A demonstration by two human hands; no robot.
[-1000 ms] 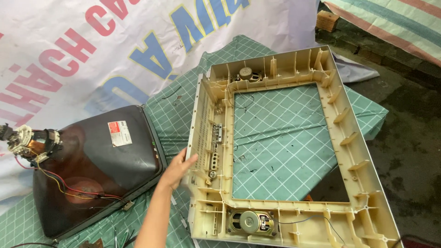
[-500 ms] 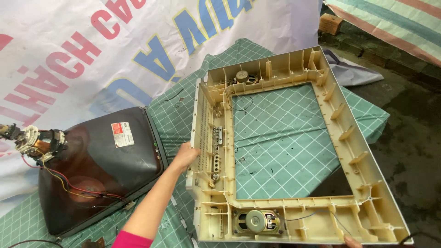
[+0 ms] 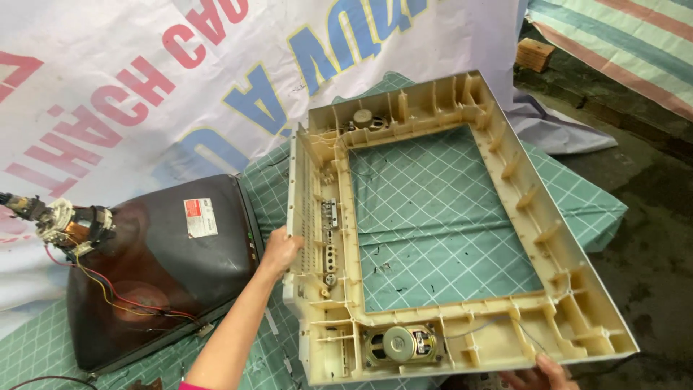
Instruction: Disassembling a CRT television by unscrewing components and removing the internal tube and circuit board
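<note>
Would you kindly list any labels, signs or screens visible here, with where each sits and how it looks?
Banner: hangs behind the work area, upper left; large white sheet with big red and blue lettering.
Sticker: on the back of the dark picture tube, left; small white rectangle with a red patch at its top.
Screen: none facing the camera; the beige frame is an empty opening.

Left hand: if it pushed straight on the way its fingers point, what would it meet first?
The left hand already grips the cream plastic frame's left wall. Going straight on, up and right, it would press into that wall's inner button strip; depth is unclear.
</note>
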